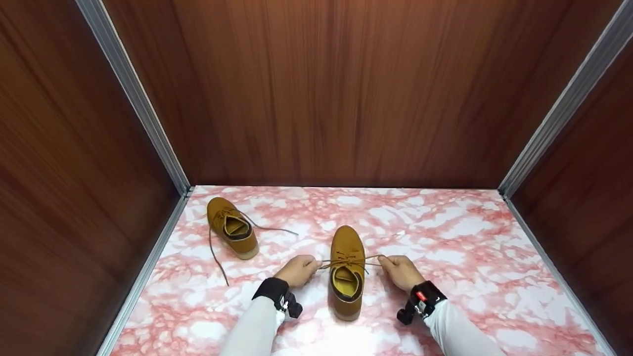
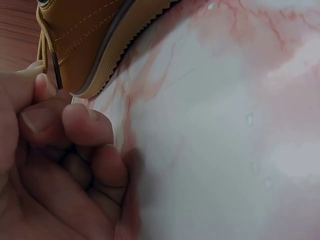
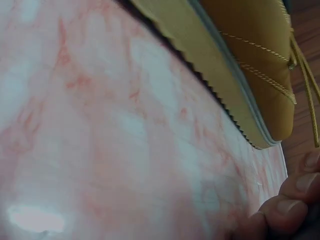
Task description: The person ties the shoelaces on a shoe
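Note:
A tan lace-up shoe stands upright between my hands, its toe pointing away from me. My left hand pinches a loop of the shoelace to the left of the shoe. On the other side, my right hand pinches lace drawn out to the right. The laces cross over the tongue in a bow shape, both sides stretched nearly level. In the left wrist view, a dark-tipped lace end dangles beside the thumb. The right wrist view shows lace strands running down toward the fingertips.
A matching tan shoe stands at the back left, its two laces spread loose on the table. The pink-and-white marbled tabletop is bordered by wood-grain panels at the back and both sides.

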`<state>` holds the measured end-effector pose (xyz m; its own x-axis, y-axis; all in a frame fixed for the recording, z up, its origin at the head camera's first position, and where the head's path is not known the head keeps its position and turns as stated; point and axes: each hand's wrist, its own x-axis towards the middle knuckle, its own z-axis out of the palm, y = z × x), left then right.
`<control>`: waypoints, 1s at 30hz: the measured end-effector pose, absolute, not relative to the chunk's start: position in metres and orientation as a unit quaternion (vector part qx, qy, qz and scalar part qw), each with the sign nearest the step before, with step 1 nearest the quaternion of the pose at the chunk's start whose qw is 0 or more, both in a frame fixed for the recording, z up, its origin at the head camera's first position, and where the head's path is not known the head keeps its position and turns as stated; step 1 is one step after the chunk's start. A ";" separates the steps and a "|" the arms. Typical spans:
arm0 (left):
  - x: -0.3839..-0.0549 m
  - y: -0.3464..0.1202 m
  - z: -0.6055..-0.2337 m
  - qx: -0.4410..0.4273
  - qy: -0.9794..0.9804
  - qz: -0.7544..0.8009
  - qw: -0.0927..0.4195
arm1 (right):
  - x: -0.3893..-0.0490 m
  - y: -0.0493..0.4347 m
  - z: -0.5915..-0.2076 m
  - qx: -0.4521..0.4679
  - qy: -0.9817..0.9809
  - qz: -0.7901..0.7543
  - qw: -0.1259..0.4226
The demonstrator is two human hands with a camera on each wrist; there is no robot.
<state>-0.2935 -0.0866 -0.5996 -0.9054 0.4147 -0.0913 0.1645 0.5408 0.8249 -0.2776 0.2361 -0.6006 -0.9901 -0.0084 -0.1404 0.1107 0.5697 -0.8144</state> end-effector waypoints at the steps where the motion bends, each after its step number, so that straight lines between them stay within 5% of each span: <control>1: -0.293 -0.086 -0.599 0.165 0.865 0.453 0.142 | -0.277 0.237 -0.601 0.028 0.882 -0.466 0.068; 9: -0.290 -0.082 -0.600 0.144 0.844 0.488 0.170 | -0.277 0.240 -0.605 0.007 0.856 -0.507 0.105; 30: -0.288 -0.078 -0.609 0.126 0.830 0.525 0.142 | -0.269 0.230 -0.606 0.034 0.845 -0.527 0.088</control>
